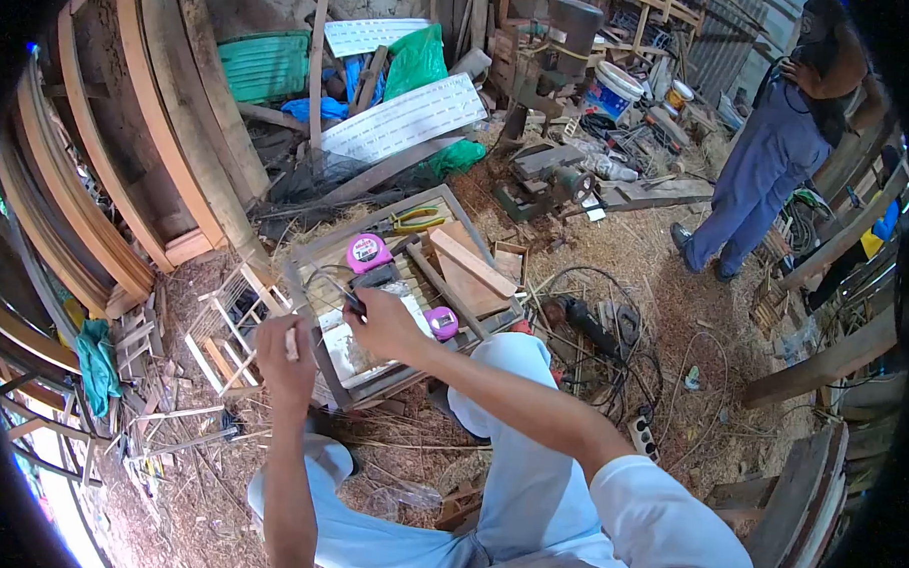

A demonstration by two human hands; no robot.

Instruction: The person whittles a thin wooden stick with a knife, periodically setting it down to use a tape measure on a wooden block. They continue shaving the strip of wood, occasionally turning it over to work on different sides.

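My right hand [385,325] is closed around the dark handle of a tool [352,302] with a thin, curved metal part. To its left, my left hand [286,358] is raised with fingers pinched on a small pale piece [292,342]. Below both hands lies a wooden tray-like bench [333,388] with raised edges. On it are a pink tape measure [368,252], a smaller purple tape measure [440,324], yellow-handled pliers [417,220] and a whitish board [344,352], partly covered by my right hand. A long dark wooden handle [444,289] lies beside a pale wood strip [472,263].
A power tool [585,324] with tangled cables lies on the sawdust floor to the right, near a power strip [642,437]. A small slatted wooden frame [235,326] stands left. A vise [558,185] is ahead. Another person [780,145] stands back right. Curved timbers [145,123] lean left.
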